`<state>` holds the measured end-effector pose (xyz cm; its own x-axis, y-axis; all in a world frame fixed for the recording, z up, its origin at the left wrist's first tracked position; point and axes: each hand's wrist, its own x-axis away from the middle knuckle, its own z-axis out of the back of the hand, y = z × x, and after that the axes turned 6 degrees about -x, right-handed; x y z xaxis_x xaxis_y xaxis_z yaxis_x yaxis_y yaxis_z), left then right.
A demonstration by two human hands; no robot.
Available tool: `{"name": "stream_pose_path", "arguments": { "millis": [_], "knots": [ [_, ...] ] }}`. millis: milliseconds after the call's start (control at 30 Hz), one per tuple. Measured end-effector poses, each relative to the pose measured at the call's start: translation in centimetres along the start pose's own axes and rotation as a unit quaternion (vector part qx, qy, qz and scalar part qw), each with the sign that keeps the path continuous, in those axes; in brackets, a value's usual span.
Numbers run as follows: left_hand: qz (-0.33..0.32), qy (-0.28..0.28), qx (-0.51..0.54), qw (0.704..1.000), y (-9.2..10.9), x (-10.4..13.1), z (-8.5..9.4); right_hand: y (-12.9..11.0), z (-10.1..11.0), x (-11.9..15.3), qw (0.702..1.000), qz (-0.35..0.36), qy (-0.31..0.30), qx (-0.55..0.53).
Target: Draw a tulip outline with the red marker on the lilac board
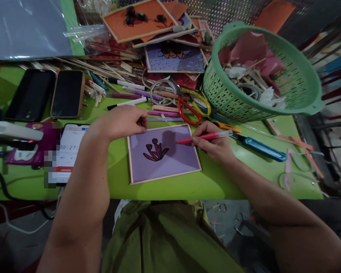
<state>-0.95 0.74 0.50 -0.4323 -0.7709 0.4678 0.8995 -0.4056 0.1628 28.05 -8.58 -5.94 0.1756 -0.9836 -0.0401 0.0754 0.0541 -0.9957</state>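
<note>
A purple card [176,167] with a thin wooden frame lies on the green table, with a red and black flower drawing [156,151] left of its middle. My right hand [211,143] grips a red marker [199,138] at the card's right side, the tip pointing left over the purple surface. Whether the tip touches the card I cannot tell. At the upper left corner of the frame rests my left hand [125,122], its fingers curled down; what they hold, if anything, is hidden.
Behind the card lie several markers [163,113], red scissors [189,110] and a tape ring [163,91]. A green basket [224,87] of scraps stands back right, a blue cutter [264,148] right. Phones [67,94] lie left. Framed pictures [174,62] are piled behind.
</note>
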Motion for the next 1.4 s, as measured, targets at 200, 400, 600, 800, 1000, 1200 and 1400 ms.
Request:
{"name": "stream_pose_path", "arguments": {
  "millis": [200, 400, 600, 800, 1000, 1200, 1400],
  "knots": [
    [-0.007, 0.009, 0.009, 1.000, -0.23, -0.05, -0.27, -0.34, -0.03, -0.04, 1.000, 0.002, -0.004, 0.001],
    [-0.019, 0.015, 0.007, 1.000, -0.35, -0.05, -0.29, -0.31, -0.01, -0.07, 1.000, 0.008, -0.004, -0.002],
    [0.006, -0.003, 0.003, 1.000, 0.21, 0.05, -0.01, -0.22, 0.09, -0.06, 1.000, -0.005, -0.009, 0.003],
    [0.013, -0.012, -0.003, 1.000, 0.53, 0.08, 0.24, -0.38, 0.05, -0.11, 1.000, -0.013, -0.014, 0.006],
    [0.010, -0.006, -0.002, 1.000, 0.37, -0.02, 0.14, -0.31, 0.07, -0.13, 1.000, 0.003, -0.011, 0.007],
    [0.018, -0.015, 0.008, 1.000, 0.20, 0.03, 0.12, -0.20, 0.20, -0.09, 1.000, 0.007, -0.017, 0.016],
    [0.003, -0.002, 0.011, 1.000, 0.01, 0.01, -0.04, -0.29, 0.08, -0.11, 1.000, 0.007, -0.014, 0.009]
  ]
}}
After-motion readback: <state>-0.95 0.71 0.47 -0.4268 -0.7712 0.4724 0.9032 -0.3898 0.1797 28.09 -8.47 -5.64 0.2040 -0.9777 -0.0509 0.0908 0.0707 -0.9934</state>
